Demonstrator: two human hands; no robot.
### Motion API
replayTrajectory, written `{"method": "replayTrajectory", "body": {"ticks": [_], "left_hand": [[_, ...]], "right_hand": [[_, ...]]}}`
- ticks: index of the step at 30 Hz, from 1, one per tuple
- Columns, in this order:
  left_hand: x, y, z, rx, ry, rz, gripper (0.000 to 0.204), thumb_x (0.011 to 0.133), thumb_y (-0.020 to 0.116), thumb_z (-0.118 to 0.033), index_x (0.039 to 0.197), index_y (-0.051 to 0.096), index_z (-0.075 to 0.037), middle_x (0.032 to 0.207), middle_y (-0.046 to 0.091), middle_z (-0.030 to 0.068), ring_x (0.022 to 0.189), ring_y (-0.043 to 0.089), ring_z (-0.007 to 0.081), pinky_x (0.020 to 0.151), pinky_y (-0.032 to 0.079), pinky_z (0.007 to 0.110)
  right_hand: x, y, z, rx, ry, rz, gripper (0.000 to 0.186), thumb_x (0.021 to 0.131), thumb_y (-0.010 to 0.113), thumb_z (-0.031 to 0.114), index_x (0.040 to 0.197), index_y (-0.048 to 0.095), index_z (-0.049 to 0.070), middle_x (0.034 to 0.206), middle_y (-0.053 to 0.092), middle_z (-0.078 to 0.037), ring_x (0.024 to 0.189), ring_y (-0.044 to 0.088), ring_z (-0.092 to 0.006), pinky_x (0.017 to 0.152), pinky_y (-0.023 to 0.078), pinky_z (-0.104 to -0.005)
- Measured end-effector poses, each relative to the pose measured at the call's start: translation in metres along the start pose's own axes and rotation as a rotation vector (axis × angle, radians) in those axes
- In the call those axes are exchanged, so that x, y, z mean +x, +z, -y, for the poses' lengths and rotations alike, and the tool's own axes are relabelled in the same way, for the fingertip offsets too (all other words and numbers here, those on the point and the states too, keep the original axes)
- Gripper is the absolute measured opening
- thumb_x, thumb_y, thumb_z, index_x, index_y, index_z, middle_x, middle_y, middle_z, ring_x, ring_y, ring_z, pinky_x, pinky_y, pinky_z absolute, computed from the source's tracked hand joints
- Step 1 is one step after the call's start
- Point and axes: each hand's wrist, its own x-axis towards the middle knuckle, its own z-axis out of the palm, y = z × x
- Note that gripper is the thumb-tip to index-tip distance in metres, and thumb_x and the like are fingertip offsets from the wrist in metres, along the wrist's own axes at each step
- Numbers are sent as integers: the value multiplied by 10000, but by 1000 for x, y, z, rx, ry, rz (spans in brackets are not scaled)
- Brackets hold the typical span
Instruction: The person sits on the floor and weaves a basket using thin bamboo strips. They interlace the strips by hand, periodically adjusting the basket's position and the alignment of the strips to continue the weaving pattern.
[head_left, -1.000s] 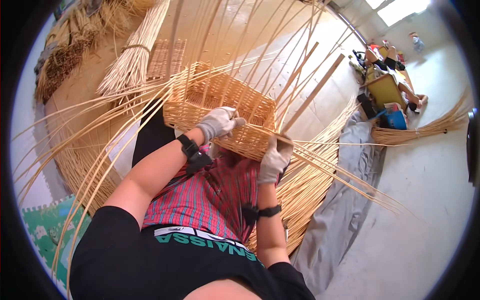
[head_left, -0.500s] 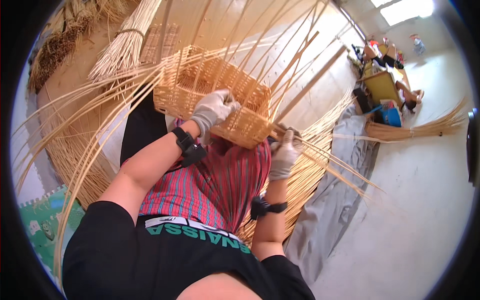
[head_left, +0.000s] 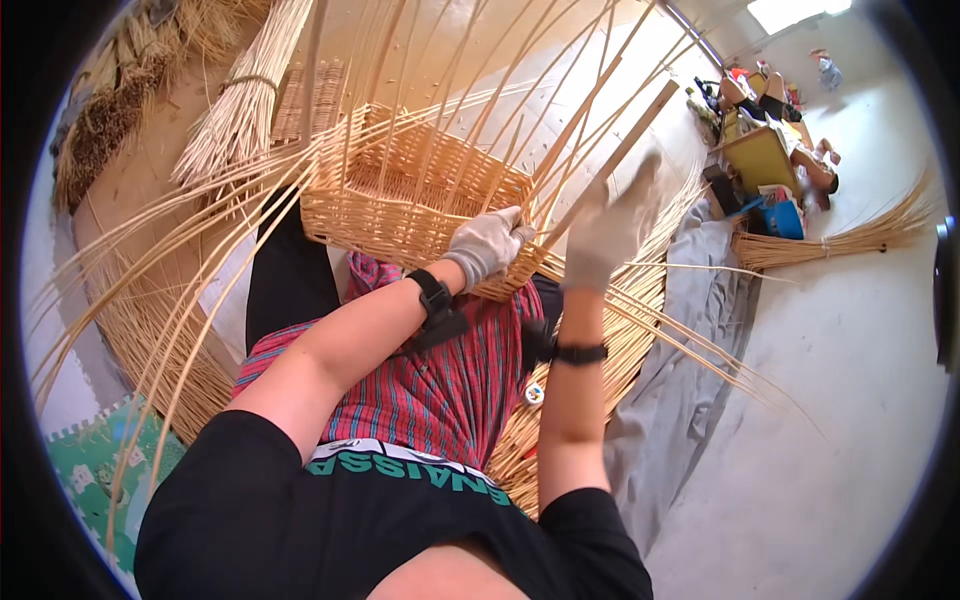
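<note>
Basket is set above the lap, opening tipped up and away from the body. Near wall is gripped at the basket's right front corner by the gloved left hand, fingers closed over the rim. Right hand, gloved too, is raised just right of the basket; badly blurred, so whether anything is held can't be told. Step in hand is judged to be weaving near that corner: best done with the corner steadied by the left hand, each strand drawn snug, the turn shaped without kinking, rows pressed down evenly, and the uprights not bent out of line. Basket is light tan, boxy, closely woven, seemingly unfinished: uprights are left long above its rim, loose strands are fanned out to its left, more long strands are trailed to its right. Flat slat is slanted up at the basket's right corner, near the right hand. Farther out: small woven panel and tied stick bundle are placed behind the basket's left end; cane pile and grey cloth are spread to its right.
</note>
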Motion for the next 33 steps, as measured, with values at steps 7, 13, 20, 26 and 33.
{"method": "replayTrajectory", "body": {"ticks": [7,13,20,26,33], "left_hand": [[-60,-32,55,-181,538,52,565,948,695,-94,1468,477,-85,1373,607,157,1094,685,251,918,547,362],[-122,-198,180,642,383,-852,273,876,734,-179,1133,698,-95,1061,716,131,995,677,334,875,538,407],[-87,-244,219,980,315,-557,462,834,776,-326,1209,675,-77,1002,683,157,869,656,379,793,536,487],[-63,-262,236,948,459,-536,484,840,764,-324,1267,631,-141,962,679,137,790,658,351,694,523,474],[-62,-276,248,984,485,-493,528,846,750,-321,1334,580,-214,915,674,113,697,660,319,580,509,459]], "right_hand": [[-110,-14,-60,-60,578,502,289,1022,573,213,1302,613,157,793,718,-111,697,677,-293,642,511,-446],[-73,-2,146,1005,473,566,443,989,613,103,1414,532,8,1260,675,-176,1196,639,-245,1069,455,-357],[-85,193,234,1128,1311,755,1192,797,825,534,1617,120,34,1538,404,-282,1413,422,-376,1125,390,-417],[-105,226,230,935,1431,439,1056,798,861,464,1582,282,59,1497,469,-197,1311,498,-288,1035,455,-390],[-85,178,258,1076,1008,236,366,1007,660,367,1123,637,21,838,663,-46,720,649,-175,674,548,-320]]}}
